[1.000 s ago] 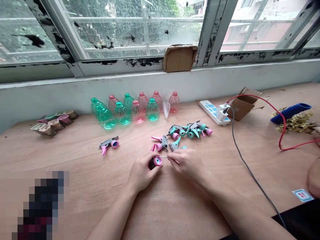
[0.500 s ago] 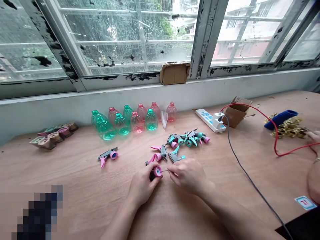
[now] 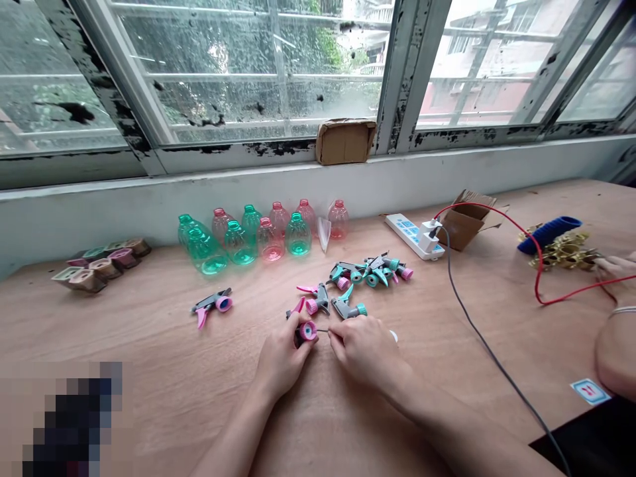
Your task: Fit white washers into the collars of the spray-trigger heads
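In my left hand (image 3: 283,358) is a trigger spray head (image 3: 308,330), its pink collar turned toward my right hand. The fingers are closed around its body. A thin grey rod (image 3: 322,330) is pinched in my right hand (image 3: 365,348), its far end at the collar's opening; how deep it goes I cannot tell. Just beyond my hands lie a pink-and-grey spray head (image 3: 318,301) and a teal-and-grey one (image 3: 349,305). Behind them is a pile of several more spray heads (image 3: 375,270). Another pink one (image 3: 212,305) lies apart on the left.
Green and pink bottles (image 3: 241,245) stand along the wall. Stacked small containers (image 3: 102,268) sit far left. A power strip (image 3: 415,236), a cardboard box (image 3: 464,222) and a grey cable (image 3: 477,338) occupy the right. Another person's hand (image 3: 619,268) is near brass-coloured parts (image 3: 564,252).
The view has shifted slightly. Both hands keep their grips, with the rod still at the collar. A small white edge now shows beside my right hand.
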Demonstrator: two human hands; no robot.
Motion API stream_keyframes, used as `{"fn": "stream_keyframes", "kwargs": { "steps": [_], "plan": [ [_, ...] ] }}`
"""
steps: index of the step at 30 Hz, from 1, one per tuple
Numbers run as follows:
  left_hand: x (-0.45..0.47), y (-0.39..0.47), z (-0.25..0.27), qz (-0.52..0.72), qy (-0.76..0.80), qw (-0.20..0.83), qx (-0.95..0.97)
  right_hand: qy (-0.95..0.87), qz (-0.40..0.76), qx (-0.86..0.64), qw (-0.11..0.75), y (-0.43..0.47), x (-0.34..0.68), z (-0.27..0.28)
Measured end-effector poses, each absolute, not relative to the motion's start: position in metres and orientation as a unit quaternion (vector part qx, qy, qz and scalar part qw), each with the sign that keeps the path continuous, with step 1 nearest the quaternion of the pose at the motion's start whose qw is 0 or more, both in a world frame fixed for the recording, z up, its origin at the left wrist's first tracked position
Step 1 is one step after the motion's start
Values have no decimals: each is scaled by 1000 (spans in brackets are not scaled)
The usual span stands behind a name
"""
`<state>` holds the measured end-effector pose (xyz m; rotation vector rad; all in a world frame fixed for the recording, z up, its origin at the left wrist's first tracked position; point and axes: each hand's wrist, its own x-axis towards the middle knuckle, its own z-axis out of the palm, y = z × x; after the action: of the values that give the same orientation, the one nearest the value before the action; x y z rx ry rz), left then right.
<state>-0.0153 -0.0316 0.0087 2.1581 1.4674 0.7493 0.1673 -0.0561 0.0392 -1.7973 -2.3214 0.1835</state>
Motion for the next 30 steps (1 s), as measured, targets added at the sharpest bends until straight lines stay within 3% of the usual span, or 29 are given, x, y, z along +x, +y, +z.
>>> {"fn": "stream_keyframes", "kwargs": {
  "steps": [8,14,22,30],
  "plan": [
    [-13,-35,6,222,534,109,809,-788,46,-610,72,-53,167,47],
    [-19,-33,10,218,500,193,816,-863,37,-501,46,-45,183,43],
    [-20,-30,8,264,495,180,808,-802,106,-571,142,-52,178,30],
    [-20,-29,2,290,449,162,830,-803,175,-533,198,-47,191,31]
  ]
}}
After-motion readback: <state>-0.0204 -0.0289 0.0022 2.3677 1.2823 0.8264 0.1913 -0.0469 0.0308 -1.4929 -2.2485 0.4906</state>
